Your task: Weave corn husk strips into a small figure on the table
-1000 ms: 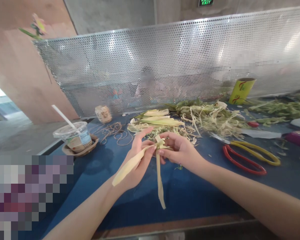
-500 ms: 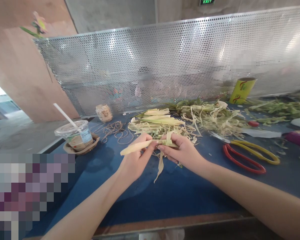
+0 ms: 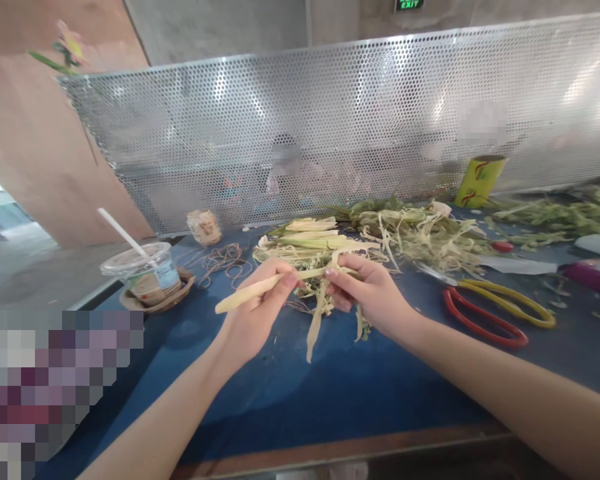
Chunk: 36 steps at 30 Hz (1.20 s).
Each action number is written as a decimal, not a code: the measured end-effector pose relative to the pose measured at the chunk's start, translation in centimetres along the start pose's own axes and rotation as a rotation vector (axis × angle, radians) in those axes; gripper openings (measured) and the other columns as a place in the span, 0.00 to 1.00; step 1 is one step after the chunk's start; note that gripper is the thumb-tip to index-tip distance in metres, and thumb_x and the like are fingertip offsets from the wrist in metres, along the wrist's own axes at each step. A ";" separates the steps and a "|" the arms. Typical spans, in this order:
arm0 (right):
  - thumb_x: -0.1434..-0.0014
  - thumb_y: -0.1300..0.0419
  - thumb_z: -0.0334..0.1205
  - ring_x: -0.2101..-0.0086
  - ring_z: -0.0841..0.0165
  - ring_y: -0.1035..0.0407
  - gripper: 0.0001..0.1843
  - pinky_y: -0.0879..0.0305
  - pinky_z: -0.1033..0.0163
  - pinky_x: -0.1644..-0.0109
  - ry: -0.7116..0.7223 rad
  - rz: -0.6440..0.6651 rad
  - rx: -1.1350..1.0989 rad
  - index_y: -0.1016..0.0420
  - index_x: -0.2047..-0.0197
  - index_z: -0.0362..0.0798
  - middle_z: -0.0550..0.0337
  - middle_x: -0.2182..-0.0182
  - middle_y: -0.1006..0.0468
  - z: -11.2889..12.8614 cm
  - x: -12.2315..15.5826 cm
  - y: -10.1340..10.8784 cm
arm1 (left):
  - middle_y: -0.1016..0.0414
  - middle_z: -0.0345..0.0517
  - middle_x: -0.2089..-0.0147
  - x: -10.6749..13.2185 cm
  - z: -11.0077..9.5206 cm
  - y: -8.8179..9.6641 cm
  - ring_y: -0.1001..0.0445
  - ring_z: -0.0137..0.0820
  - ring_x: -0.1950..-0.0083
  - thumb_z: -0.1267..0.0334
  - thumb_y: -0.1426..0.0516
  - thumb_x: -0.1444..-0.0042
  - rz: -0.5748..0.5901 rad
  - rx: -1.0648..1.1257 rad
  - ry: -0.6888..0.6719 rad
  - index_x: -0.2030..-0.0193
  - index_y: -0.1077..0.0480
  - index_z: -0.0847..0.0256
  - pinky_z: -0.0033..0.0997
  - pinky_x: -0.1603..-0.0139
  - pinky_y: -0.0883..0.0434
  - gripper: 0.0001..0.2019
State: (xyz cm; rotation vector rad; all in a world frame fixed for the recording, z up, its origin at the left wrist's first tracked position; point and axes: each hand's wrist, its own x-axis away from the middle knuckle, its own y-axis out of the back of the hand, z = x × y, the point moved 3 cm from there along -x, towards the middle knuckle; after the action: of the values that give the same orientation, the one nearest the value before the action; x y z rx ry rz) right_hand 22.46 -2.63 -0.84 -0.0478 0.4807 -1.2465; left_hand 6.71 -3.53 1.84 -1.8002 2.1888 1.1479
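Both hands hold pale yellow husk strips above a blue table (image 3: pixel 360 393). My left hand (image 3: pixel 255 317) is closed, pinching one husk strip (image 3: pixel 245 293) that points out to the left. My right hand (image 3: pixel 367 293) is closed on the folded middle of the strips, and another husk strip (image 3: pixel 315 327) hangs down from between the two hands. Just behind the hands lies a pile of corn husks (image 3: pixel 315 243).
Large scissors (image 3: pixel 495 313) with red and yellow handles lie to the right. A plastic cup with a straw (image 3: pixel 143 273) stands at the left, brown twine (image 3: pixel 223 257) beside it. A perforated metal screen (image 3: pixel 330 127) closes the table's far side, a yellow cup (image 3: pixel 477 181) against it.
The strip in my left hand has swung up from hanging low to pointing left. Both hands have lifted slightly toward the husk pile.
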 end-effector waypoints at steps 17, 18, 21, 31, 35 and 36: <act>0.50 0.39 0.42 0.85 0.82 0.55 0.12 0.57 0.71 0.81 -0.035 -0.096 -0.059 0.37 0.76 0.44 0.73 0.87 0.48 -0.3 -0.1 0.2 | 0.23 0.43 0.74 0.9 0.2 -3.3 0.26 0.27 0.71 0.62 0.43 0.49 0.216 0.345 0.313 0.73 0.33 0.63 0.24 0.68 0.33 0.07; 0.50 0.38 0.41 0.85 0.82 0.55 0.12 0.57 0.71 0.81 -0.038 -0.088 -0.067 0.37 0.76 0.44 0.73 0.87 0.48 -0.2 -0.1 0.2 | 0.23 0.43 0.74 1.0 0.2 -3.4 0.26 0.27 0.71 0.62 0.43 0.50 0.213 0.350 0.320 0.74 0.33 0.63 0.24 0.68 0.33 0.08; 0.51 0.38 0.43 0.85 0.81 0.55 0.12 0.57 0.71 0.81 -0.085 -0.035 -0.060 0.35 0.74 0.45 0.73 0.87 0.49 -0.2 -0.2 0.3 | 0.23 0.44 0.75 1.3 0.0 -3.4 0.26 0.28 0.72 0.61 0.43 0.50 0.208 0.336 0.347 0.75 0.34 0.63 0.25 0.69 0.33 0.08; 0.47 0.43 0.47 0.78 0.78 0.47 0.17 0.50 0.70 0.77 -0.196 0.055 0.020 0.26 0.56 0.50 0.65 0.77 0.41 -0.4 0.4 -0.7 | 0.26 0.37 0.71 0.7 0.1 -3.7 0.26 0.28 0.69 0.67 0.39 0.56 -0.002 0.643 0.230 0.55 0.43 0.58 0.25 0.69 0.30 0.22; 0.47 0.43 0.45 0.77 0.79 0.48 0.13 0.47 0.70 0.77 -0.028 0.007 0.140 0.24 0.60 0.52 0.60 0.64 0.40 -0.1 0.5 -0.9 | 0.30 0.34 0.78 0.6 0.2 -3.4 0.31 0.22 0.77 0.66 0.39 0.55 -0.109 0.572 0.203 0.63 0.35 0.61 0.21 0.75 0.33 0.12; 0.46 0.44 0.46 0.76 0.78 0.48 0.13 0.45 0.70 0.77 0.020 0.006 0.203 0.24 0.60 0.53 0.59 0.63 0.41 0.0 0.6 -0.9 | 0.30 0.34 0.79 0.6 0.2 -3.3 0.32 0.22 0.78 0.66 0.39 0.55 -0.119 0.550 0.202 0.65 0.34 0.62 0.21 0.76 0.33 0.10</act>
State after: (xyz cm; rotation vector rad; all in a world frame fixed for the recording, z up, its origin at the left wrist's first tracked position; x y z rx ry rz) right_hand 21.82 -3.45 -0.76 0.1381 0.3692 -1.2856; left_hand 9.36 -3.98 -0.24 -1.8096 2.1683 0.2981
